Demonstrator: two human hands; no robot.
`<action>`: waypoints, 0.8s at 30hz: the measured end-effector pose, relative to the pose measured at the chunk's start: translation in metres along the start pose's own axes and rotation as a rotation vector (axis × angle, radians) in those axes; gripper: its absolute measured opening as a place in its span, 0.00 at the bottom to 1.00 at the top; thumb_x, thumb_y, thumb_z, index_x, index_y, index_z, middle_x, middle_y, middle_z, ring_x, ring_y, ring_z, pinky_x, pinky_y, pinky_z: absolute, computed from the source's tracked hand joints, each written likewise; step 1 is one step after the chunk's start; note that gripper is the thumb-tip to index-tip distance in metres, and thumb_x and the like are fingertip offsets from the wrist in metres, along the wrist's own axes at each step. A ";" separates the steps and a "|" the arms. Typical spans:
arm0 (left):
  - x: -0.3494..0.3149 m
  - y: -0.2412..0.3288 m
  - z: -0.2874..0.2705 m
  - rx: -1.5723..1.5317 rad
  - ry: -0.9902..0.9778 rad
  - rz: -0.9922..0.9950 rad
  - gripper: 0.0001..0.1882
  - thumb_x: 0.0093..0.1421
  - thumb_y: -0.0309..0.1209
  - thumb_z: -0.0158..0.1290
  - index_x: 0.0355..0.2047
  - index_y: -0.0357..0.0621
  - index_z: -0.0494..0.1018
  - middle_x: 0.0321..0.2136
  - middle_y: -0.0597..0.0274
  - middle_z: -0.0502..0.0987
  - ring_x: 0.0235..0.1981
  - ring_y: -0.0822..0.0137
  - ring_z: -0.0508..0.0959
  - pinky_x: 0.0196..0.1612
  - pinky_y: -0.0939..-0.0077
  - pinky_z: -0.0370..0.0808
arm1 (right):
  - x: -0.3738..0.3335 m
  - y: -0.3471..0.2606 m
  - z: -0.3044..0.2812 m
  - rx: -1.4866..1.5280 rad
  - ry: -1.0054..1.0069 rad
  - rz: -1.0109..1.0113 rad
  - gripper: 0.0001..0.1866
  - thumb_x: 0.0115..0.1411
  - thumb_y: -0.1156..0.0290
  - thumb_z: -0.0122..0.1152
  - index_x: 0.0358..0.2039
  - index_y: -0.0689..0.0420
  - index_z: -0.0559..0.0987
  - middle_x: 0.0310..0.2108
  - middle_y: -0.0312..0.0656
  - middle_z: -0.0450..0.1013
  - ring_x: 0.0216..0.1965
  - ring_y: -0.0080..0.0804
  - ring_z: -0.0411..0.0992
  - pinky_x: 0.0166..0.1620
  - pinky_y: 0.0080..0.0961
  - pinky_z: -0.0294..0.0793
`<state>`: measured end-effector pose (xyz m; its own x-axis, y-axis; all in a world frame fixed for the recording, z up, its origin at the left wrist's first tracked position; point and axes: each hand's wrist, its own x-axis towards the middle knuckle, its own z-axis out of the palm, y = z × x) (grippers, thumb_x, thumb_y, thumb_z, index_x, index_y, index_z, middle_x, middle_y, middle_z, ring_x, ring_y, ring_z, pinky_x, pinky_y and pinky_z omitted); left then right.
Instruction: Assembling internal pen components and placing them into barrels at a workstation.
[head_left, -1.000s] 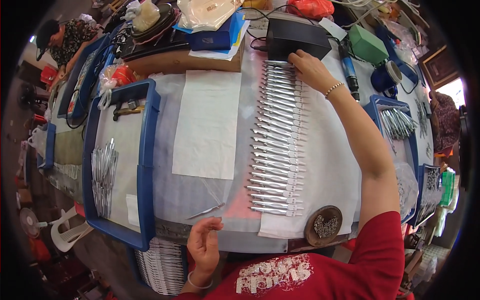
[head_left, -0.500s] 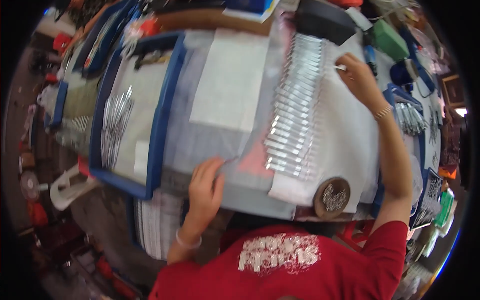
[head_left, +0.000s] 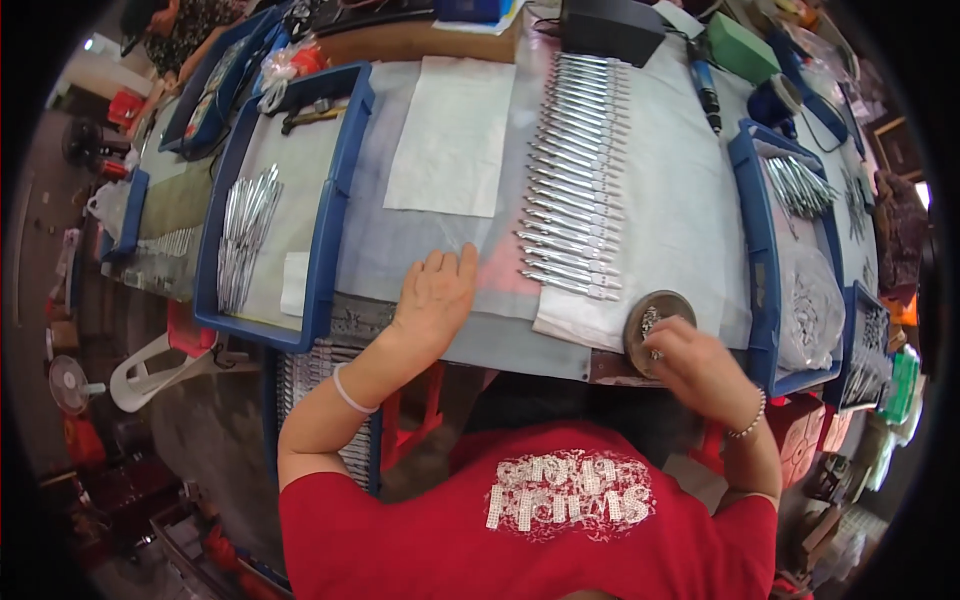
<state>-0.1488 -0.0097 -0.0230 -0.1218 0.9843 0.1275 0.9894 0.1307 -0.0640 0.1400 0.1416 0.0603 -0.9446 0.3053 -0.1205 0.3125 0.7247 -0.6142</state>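
My left hand (head_left: 435, 293) lies flat, fingers apart, on the near edge of the clear-covered table (head_left: 690, 220), beside a thin metal piece. My right hand (head_left: 695, 365) reaches into a small round dish (head_left: 655, 312) of tiny metal parts at the table's front edge, fingertips pinched among them; what it holds is hidden. A long row of silver metal pieces (head_left: 575, 170) lies on a white cloth between my hands, running away from me.
A white sheet (head_left: 450, 135) lies left of the row. Blue trays stand on both sides: the left tray (head_left: 330, 220) and the right tray (head_left: 755, 230) each hold bundles of metal pieces. A black box (head_left: 610, 28), a green box (head_left: 745, 48) and tools crowd the far edge.
My right hand has come back from the far end of the row to the round dish. My left hand has risen from below the table onto its near edge.
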 end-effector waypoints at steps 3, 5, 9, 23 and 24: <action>0.005 -0.003 -0.015 -0.061 -0.051 0.024 0.22 0.48 0.21 0.48 0.46 0.38 0.65 0.27 0.56 0.70 0.30 0.59 0.72 0.30 0.68 0.71 | -0.012 -0.009 0.018 0.061 0.027 -0.053 0.06 0.52 0.75 0.55 0.32 0.59 0.70 0.32 0.45 0.68 0.33 0.46 0.69 0.34 0.34 0.70; 0.008 0.004 -0.037 -0.365 0.178 -0.042 0.19 0.50 0.15 0.48 0.44 0.36 0.66 0.28 0.55 0.70 0.27 0.63 0.74 0.30 0.71 0.73 | -0.016 -0.010 0.030 0.245 0.012 -0.095 0.08 0.51 0.76 0.57 0.33 0.60 0.71 0.32 0.45 0.68 0.34 0.45 0.70 0.35 0.32 0.71; 0.005 0.058 -0.079 -1.234 0.424 -0.169 0.13 0.52 0.09 0.46 0.38 0.33 0.67 0.31 0.57 0.69 0.29 0.71 0.76 0.32 0.82 0.74 | -0.012 -0.019 0.046 0.771 -0.068 0.053 0.11 0.53 0.79 0.57 0.39 0.61 0.72 0.32 0.40 0.72 0.33 0.27 0.72 0.34 0.20 0.71; -0.032 0.150 -0.054 -1.744 -0.079 -0.104 0.17 0.58 0.13 0.42 0.49 0.29 0.64 0.40 0.49 0.74 0.39 0.64 0.77 0.42 0.77 0.75 | -0.034 -0.009 0.054 1.430 0.354 0.242 0.05 0.59 0.75 0.54 0.35 0.62 0.74 0.23 0.35 0.72 0.21 0.14 0.65 0.23 0.09 0.62; -0.033 0.148 -0.054 -1.828 -0.138 -0.145 0.16 0.59 0.20 0.47 0.48 0.30 0.66 0.38 0.50 0.77 0.36 0.68 0.79 0.39 0.80 0.75 | -0.035 -0.010 0.052 1.310 0.304 0.227 0.05 0.59 0.75 0.55 0.35 0.62 0.75 0.24 0.34 0.72 0.22 0.13 0.66 0.23 0.09 0.63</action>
<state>0.0062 -0.0290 0.0171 -0.1153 0.9923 -0.0457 -0.2006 0.0218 0.9794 0.1648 0.0916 0.0301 -0.7733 0.5840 -0.2469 -0.0270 -0.4194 -0.9074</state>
